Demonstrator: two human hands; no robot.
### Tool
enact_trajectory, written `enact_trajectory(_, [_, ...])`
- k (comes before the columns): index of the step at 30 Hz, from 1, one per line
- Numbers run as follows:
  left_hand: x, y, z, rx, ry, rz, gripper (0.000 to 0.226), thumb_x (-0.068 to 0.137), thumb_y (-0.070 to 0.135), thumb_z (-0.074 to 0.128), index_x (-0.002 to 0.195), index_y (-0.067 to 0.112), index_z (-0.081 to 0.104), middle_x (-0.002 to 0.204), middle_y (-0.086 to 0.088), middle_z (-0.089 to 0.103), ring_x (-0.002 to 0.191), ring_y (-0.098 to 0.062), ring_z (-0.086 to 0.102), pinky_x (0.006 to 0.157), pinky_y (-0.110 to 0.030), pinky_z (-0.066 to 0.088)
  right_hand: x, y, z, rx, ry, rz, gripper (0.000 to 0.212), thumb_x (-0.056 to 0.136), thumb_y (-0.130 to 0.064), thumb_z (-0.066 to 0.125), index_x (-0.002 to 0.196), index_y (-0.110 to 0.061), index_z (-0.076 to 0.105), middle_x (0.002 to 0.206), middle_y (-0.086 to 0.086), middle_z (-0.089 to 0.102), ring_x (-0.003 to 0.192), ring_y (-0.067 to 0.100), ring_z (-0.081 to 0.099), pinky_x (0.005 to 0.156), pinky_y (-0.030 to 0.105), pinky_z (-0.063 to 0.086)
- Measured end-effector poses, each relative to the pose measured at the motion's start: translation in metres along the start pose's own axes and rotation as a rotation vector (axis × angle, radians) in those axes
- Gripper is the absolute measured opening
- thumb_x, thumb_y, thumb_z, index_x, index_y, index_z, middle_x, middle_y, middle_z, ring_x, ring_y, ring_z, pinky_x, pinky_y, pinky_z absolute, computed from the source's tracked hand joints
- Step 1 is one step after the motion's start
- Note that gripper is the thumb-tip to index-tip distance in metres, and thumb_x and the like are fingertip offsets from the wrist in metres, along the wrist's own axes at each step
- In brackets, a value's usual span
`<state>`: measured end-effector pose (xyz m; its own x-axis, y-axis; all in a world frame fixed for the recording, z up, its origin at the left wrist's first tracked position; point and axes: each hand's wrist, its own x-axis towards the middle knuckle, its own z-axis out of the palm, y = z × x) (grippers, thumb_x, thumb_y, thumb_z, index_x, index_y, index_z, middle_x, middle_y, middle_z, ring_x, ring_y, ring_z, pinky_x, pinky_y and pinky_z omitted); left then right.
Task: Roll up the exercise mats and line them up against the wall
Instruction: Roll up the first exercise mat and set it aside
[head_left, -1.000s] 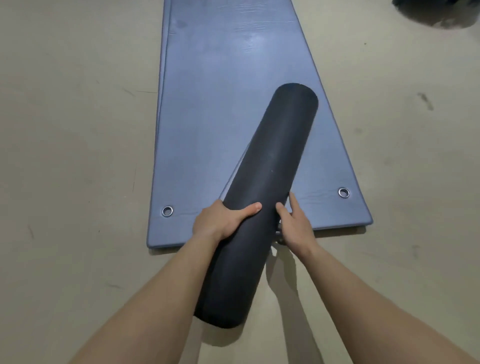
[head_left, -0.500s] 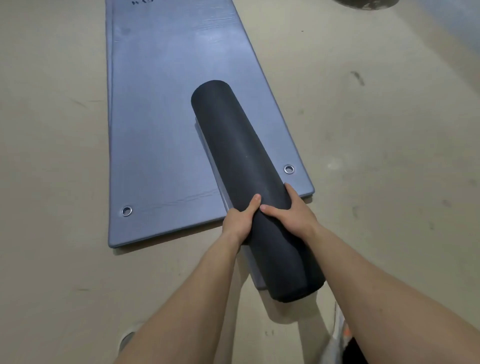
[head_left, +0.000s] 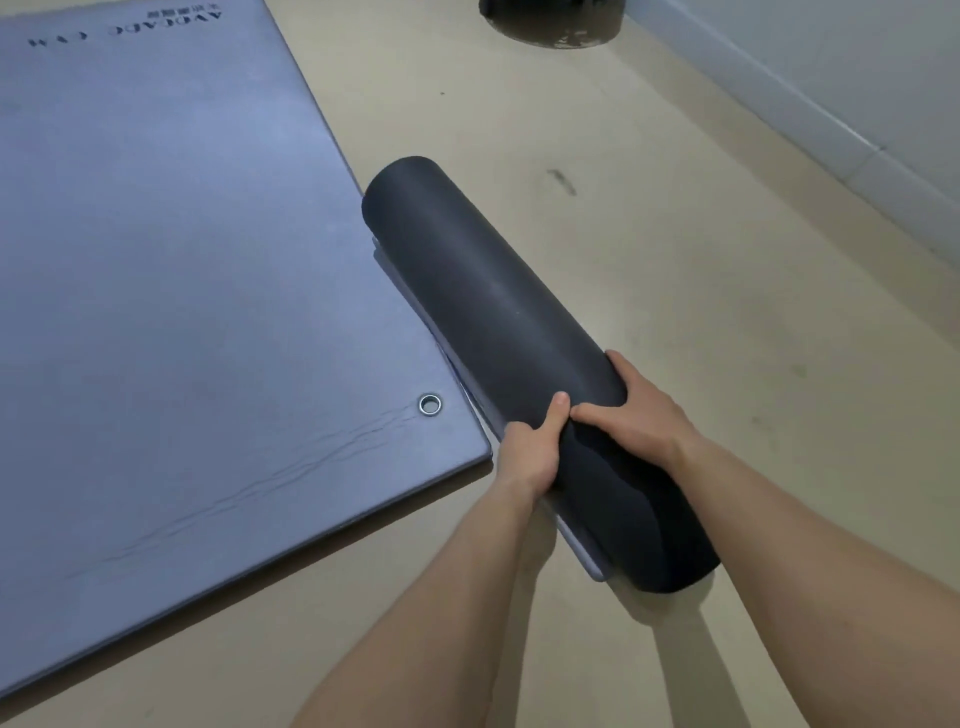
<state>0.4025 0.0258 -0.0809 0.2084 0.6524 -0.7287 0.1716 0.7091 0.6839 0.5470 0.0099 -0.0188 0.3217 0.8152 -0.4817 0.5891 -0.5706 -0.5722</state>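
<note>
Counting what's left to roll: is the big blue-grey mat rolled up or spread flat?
Spread flat: the blue-grey mat lies unrolled on the floor, its eyelet corner flat. Only the black mat beside it is rolled.

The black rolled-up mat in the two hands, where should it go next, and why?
Probably swing the rolled mat right, toward the wall, and lay it along the base. It looks fully rolled, the left hand and the right hand both grip it near its near end, and it is at the edge of the flat mat, well apart from the wall.
</note>
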Motion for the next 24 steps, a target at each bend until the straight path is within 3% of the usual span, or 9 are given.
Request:
enact_trajectory(4, [0.038, 0.008, 0.045, 0.113, -0.045, 0.059, 0.080, 0.079, 0.084, 0.056, 0.114, 0.012, 0.053, 0.116, -0.006, 0.066, 0.104, -0.030, 0.066, 0.094, -0.050, 0.058, 0.028, 0.037, -0.020, -0.029, 0.078, 0.064, 0.096, 0.077, -0.064, 0.063, 0.160, -0.046, 0.018, 0.148, -0.003, 0.053, 0.128, 0.027, 0.056, 0.105, 0.047, 0.047])
enact_trajectory(7, [0.060, 0.027, 0.052, 0.271, -0.076, 0.096, 0.076, 0.082, 0.083, 0.054, 0.111, 0.013, 0.054, 0.117, -0.009, 0.067, 0.100, -0.032, 0.069, 0.086, -0.048, 0.061, 0.052, 0.047, -0.030, -0.046, 0.162, 0.036, 0.091, 0.070, -0.071, 0.047, 0.154, -0.054, 0.018, 0.143, -0.002, 0.056, 0.123, 0.031, 0.059, 0.100, 0.050, 0.050])
enact_trajectory(9, [0.071, 0.055, 0.044, 0.505, -0.142, 0.080, 0.075, 0.087, 0.081, 0.050, 0.104, 0.008, 0.059, 0.105, -0.009, 0.073, 0.089, -0.030, 0.073, 0.080, -0.045, 0.063, 0.066, 0.046, -0.038, -0.087, 0.178, 0.038, 0.087, 0.074, -0.069, 0.043, 0.155, -0.054, 0.017, 0.146, -0.001, 0.053, 0.125, 0.031, 0.057, 0.101, 0.050, 0.049])
enact_trajectory(11, [0.075, 0.094, 0.034, 0.908, -0.188, 0.117, 0.079, 0.083, 0.085, 0.049, 0.090, 0.010, 0.069, 0.082, -0.003, 0.077, 0.073, -0.023, 0.075, 0.081, -0.041, 0.062, 0.071, 0.043, -0.037, -0.180, 0.195, 0.068, 0.079, 0.088, -0.058, 0.043, 0.160, -0.049, 0.013, 0.153, 0.003, 0.045, 0.129, 0.034, 0.052, 0.103, 0.048, 0.046])
enact_trajectory(14, [0.083, 0.154, 0.035, 1.301, 0.059, 0.457, 0.058, 0.081, 0.075, 0.058, 0.072, 0.018, 0.070, 0.068, 0.004, 0.071, 0.071, -0.019, 0.071, 0.070, -0.034, 0.058, 0.063, 0.030, -0.018, -0.413, 0.238, 0.105, 0.071, 0.102, -0.048, 0.031, 0.164, -0.035, -0.002, 0.161, 0.014, 0.030, 0.135, 0.039, 0.044, 0.110, 0.051, 0.039])
enact_trajectory(17, [0.097, 0.194, 0.049, 1.312, 0.313, 0.811, 0.033, 0.092, 0.048, 0.052, 0.098, 0.017, 0.063, 0.097, 0.001, 0.066, 0.091, -0.023, 0.063, 0.069, -0.034, 0.049, 0.053, 0.021, -0.003, -0.472, 0.331, 0.096, 0.071, 0.101, -0.059, 0.017, 0.163, -0.031, -0.005, 0.164, 0.017, 0.027, 0.141, 0.038, 0.039, 0.114, 0.052, 0.036])
enact_trajectory(19, [0.121, 0.208, 0.054, 1.469, 0.314, 0.937, 0.044, 0.095, 0.047, 0.050, 0.129, 0.019, 0.056, 0.133, -0.005, 0.055, 0.122, -0.029, 0.050, 0.086, -0.042, 0.046, 0.053, 0.022, -0.003, -0.471, 0.378, 0.107, 0.077, 0.097, -0.067, 0.006, 0.164, -0.030, 0.002, 0.161, 0.019, 0.033, 0.139, 0.038, 0.043, 0.111, 0.051, 0.038])
enact_trajectory(21, [0.146, 0.218, 0.053, 1.665, 0.226, 0.904, 0.058, 0.098, 0.054, 0.043, 0.148, 0.025, 0.044, 0.159, -0.006, 0.036, 0.146, -0.031, 0.028, 0.112, -0.054, 0.032, 0.057, 0.022, -0.005, -0.492, 0.387, 0.129, 0.079, 0.096, -0.069, 0.007, 0.164, -0.027, 0.007, 0.157, 0.021, 0.037, 0.134, 0.039, 0.046, 0.108, 0.052, 0.040])
enact_trajectory(24, [0.174, 0.222, 0.049, 1.775, 0.092, 0.833, 0.065, 0.100, 0.064, 0.026, 0.157, 0.034, 0.030, 0.170, -0.002, 0.017, 0.157, -0.028, 0.005, 0.123, -0.060, 0.007, 0.062, 0.024, -0.003, -0.508, 0.386, 0.139, 0.078, 0.098, -0.068, 0.019, 0.163, -0.026, 0.011, 0.154, 0.022, 0.039, 0.132, 0.039, 0.047, 0.108, 0.052, 0.040])
